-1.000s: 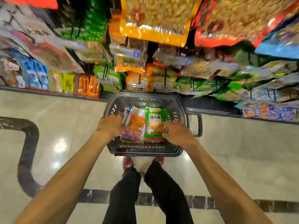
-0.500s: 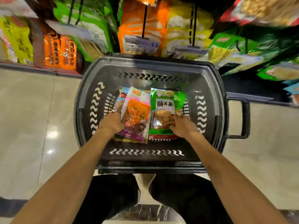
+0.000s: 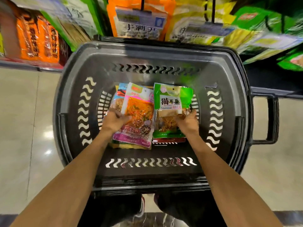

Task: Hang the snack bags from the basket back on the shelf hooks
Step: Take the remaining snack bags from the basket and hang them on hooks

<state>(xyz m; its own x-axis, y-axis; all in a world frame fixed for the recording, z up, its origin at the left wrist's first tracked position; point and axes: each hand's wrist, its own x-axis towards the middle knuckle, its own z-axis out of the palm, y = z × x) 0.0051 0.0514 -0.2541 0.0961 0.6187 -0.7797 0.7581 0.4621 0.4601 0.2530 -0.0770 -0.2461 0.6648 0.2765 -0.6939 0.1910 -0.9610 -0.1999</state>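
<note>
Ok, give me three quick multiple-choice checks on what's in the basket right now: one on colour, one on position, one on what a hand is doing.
1. The basket is: A dark grey; B red; C blue.
2. Against the pink bag, seen from the person's side, the green bag lies: A to its left; B to its right; C under it.
3. The right hand: A hangs idle; B grips the pink bag; C grips the green bag.

Key: 1 A, its walls and rim are dark grey. 2 B, it lies beside the pink bag, on the right hand's side. 3 C, its fingers curl over the green bag's edge.
</note>
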